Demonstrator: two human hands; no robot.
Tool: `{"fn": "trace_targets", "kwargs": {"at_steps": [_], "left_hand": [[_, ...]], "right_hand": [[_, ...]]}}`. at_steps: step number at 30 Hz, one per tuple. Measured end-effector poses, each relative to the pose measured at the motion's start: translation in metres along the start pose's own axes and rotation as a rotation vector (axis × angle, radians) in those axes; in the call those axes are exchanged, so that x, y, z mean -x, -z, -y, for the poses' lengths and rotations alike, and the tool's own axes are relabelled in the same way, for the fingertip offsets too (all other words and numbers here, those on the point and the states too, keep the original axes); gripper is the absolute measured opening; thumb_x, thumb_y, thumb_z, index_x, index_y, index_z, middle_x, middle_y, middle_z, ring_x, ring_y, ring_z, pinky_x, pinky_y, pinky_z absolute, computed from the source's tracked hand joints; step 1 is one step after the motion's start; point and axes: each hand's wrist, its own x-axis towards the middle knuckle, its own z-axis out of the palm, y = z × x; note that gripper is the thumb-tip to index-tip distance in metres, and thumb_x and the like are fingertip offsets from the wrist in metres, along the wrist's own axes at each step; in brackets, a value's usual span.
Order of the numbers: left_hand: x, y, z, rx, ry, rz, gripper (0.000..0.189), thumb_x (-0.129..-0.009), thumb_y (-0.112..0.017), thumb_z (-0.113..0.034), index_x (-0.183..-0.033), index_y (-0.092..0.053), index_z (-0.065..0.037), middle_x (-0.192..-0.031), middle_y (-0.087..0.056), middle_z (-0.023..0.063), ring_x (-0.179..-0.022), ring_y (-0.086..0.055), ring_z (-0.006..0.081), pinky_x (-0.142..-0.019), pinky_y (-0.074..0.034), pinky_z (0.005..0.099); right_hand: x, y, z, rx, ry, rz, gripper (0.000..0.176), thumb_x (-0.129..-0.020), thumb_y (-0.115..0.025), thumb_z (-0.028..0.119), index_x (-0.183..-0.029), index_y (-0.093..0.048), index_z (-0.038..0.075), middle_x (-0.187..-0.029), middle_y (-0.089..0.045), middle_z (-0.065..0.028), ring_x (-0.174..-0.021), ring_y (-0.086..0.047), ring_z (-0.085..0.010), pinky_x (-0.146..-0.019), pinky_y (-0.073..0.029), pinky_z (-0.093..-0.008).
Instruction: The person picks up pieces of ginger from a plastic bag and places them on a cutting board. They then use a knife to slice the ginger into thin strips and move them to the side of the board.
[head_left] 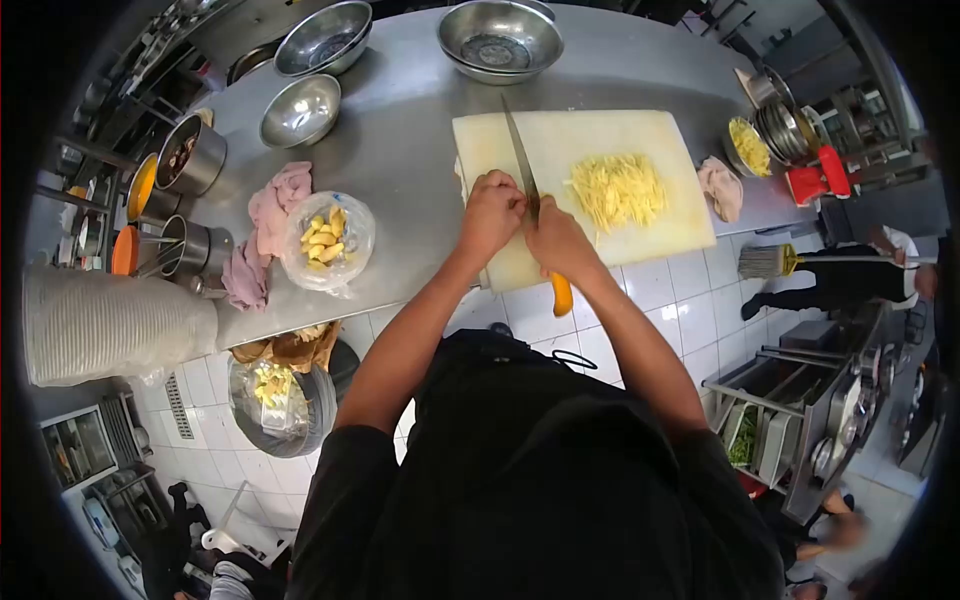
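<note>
Right hand (560,238) grasps the orange-handled knife (519,148) over the cutting board (650,128); left hand (492,214), fingers bunched beside the blade, contents indiscernible. Pale yellow shreds (618,190) lie on the board.

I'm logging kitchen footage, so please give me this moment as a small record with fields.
Left hand: over the board, close beside the blade; what lies under its fingers is hidden
Right hand: grips the knife, orange handle toward the person
Cutting board: white, with a heap of pale yellow strips right of the knife
Left of board: yellow pieces in clear plastic, beside a pink cloth
Beyond board: metal bowls
</note>
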Motion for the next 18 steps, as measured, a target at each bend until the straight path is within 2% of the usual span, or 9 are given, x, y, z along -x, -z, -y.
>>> {"fn": "trace_targets", "kwargs": {"at_steps": [2,3,5,8,11,14,18], "left_hand": [[-0.002,0.0,0.0,-0.006,0.014,0.009,0.009,-0.082,-0.078,-0.004,-0.09,-0.078,-0.001,-0.102,-0.069,0.0086,-0.1,-0.066,0.0272,-0.088,-0.055,0.0374],[-0.01,-0.02,-0.013,0.059,-0.007,-0.021,0.008,-0.081,-0.078,-0.004,-0.089,-0.078,-0.001,-0.101,-0.069,0.0086,-0.099,-0.066,0.0272,-0.087,-0.055,0.0374],[-0.005,-0.014,-0.013,0.07,-0.016,-0.025,0.008,-0.08,-0.078,-0.003,-0.088,-0.077,0.0,-0.1,-0.069,0.0086,-0.097,-0.066,0.0272,-0.085,-0.055,0.0374],[-0.006,-0.019,-0.005,0.144,0.042,-0.061,0.008,-0.08,-0.078,-0.003,-0.088,-0.077,0.0,-0.099,-0.069,0.009,-0.096,-0.066,0.0276,-0.084,-0.055,0.037],[-0.006,-0.015,-0.012,0.06,0.012,-0.05,0.008,-0.081,-0.077,-0.003,-0.088,-0.077,0.0,-0.099,-0.069,0.0092,-0.096,-0.067,0.0274,-0.085,-0.056,0.0373],[-0.009,-0.013,-0.009,-0.024,0.004,-0.015,0.008,-0.082,-0.076,-0.002,-0.089,-0.077,0.0,-0.1,-0.07,0.0095,-0.097,-0.068,0.0277,-0.086,-0.056,0.0372],[-0.007,-0.011,0.002,0.051,0.012,-0.028,0.008,-0.083,-0.076,-0.003,-0.09,-0.077,0.0,-0.101,-0.07,0.009,-0.088,-0.069,0.0243,-0.08,-0.058,0.0348]], "right_hand": [[0.002,0.016,0.018,-0.141,-0.081,0.086,0.038,-0.099,-0.048,0.017,-0.125,-0.047,-0.011,-0.086,-0.068,-0.029,-0.053,-0.069,-0.0343,-0.051,-0.058,-0.0421],[0.006,0.04,0.012,-0.09,-0.1,0.059,0.038,-0.099,-0.048,0.017,-0.124,-0.047,-0.012,-0.085,-0.068,-0.0284,-0.053,-0.069,-0.0341,-0.05,-0.058,-0.0421],[0.014,0.041,0.019,-0.105,-0.12,0.071,0.036,-0.099,-0.048,0.016,-0.123,-0.047,-0.012,-0.083,-0.068,-0.0272,-0.051,-0.068,-0.0337,-0.05,-0.057,-0.0423],[0.032,0.039,0.031,-0.03,-0.122,0.077,0.033,-0.098,-0.049,0.015,-0.116,-0.048,-0.012,-0.083,-0.07,-0.03,-0.055,-0.071,-0.0349,-0.057,-0.06,-0.0435],[0.013,0.023,0.01,-0.061,-0.095,0.044,0.035,-0.098,-0.049,0.016,-0.122,-0.048,-0.011,-0.09,-0.068,-0.0275,-0.053,-0.068,-0.0327,-0.05,-0.057,-0.0421],[0.002,0.029,0.013,-0.146,-0.085,0.06,0.035,-0.098,-0.049,0.016,-0.121,-0.048,-0.01,-0.091,-0.068,-0.027,-0.053,-0.069,-0.0329,-0.051,-0.058,-0.0417],[0.008,0.036,0.019,-0.15,-0.115,0.102,0.037,-0.098,-0.05,0.018,-0.122,-0.048,-0.011,-0.091,-0.068,-0.026,-0.052,-0.068,-0.0331,-0.051,-0.058,-0.0417]]}}
